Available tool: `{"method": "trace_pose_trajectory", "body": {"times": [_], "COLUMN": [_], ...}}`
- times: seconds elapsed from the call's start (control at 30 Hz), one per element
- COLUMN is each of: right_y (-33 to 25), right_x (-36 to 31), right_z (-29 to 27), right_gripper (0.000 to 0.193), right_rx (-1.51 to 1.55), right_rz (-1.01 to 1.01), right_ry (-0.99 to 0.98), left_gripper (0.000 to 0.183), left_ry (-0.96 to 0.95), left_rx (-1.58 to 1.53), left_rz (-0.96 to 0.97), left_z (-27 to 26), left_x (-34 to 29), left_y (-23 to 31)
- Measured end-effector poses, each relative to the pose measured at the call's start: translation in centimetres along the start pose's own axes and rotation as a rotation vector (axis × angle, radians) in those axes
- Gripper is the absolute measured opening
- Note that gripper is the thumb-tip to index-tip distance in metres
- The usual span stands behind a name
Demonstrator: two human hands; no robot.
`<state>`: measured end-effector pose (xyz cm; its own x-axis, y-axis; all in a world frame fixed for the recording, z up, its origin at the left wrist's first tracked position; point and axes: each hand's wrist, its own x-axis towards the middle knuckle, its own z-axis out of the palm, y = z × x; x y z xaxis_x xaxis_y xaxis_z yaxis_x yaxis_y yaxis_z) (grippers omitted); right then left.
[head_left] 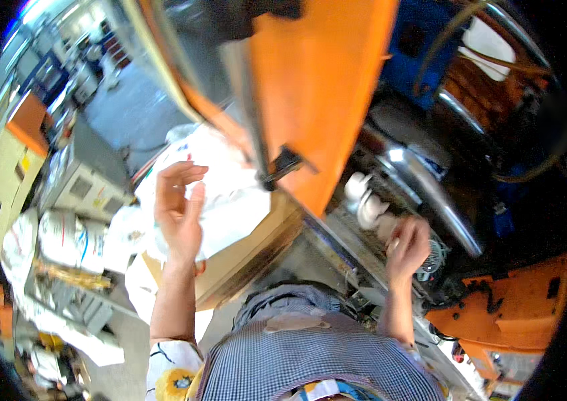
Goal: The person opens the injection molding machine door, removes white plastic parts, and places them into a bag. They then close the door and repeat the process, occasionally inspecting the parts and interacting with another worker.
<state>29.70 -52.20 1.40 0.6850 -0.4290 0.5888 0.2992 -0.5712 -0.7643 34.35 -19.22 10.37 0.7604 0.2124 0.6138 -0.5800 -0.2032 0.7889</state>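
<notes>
My left hand (182, 208) is raised over a cardboard box (250, 250) covered with white plastic sheeting (230, 217). Its fingers are bent, with the thumb apart from them, and it holds nothing. To the right, my right hand (409, 248) is closed, its fingers curled in beside the machine's metal ledge. Several white rounded pieces (370, 208) form a row just beyond those fingers, blurred by motion. Whether the hand grips the nearest one cannot be made out. Between my hands rises an orange machine door (320, 87) with a black handle (286, 164).
Inside the dark machine runs a shiny metal bar (430, 190). An orange panel (504, 311) juts out at the lower right. Filled white sacks (70, 240) and a grey cabinet (86, 177) stand to the left, with more machines behind them.
</notes>
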Motion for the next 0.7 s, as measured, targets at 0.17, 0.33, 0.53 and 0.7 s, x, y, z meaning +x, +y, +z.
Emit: {"method": "trace_pose_trajectory", "body": {"times": [0.17, 0.33, 0.53, 0.7], "right_y": [-4.1, -4.5, -6.4, -9.0], "right_x": [-12.2, -20.6, -26.2, -25.8], "right_z": [8.3, 22.1, 30.8, 30.0], "right_gripper": [0.008, 0.007, 0.017, 0.035], "right_rx": [0.214, 0.477, 0.347, 0.322], "right_rz": [-0.022, -0.354, -0.493, -0.266], "right_ry": [-0.802, -0.984, -1.26, -1.434], "left_gripper": [0.015, 0.011, 0.013, 0.013], "left_ry": [0.288, 0.375, 0.471, 0.372], "left_rx": [-0.056, 0.044, 0.147, 0.342], "left_rz": [-0.197, -0.327, -0.355, -0.413], "left_z": [-12.1, -15.1, -20.2, -21.1], "left_x": [-4.4, -9.0, -12.4, -14.0], "left_y": [-2.0, -2.1, -2.9, -6.2]}}
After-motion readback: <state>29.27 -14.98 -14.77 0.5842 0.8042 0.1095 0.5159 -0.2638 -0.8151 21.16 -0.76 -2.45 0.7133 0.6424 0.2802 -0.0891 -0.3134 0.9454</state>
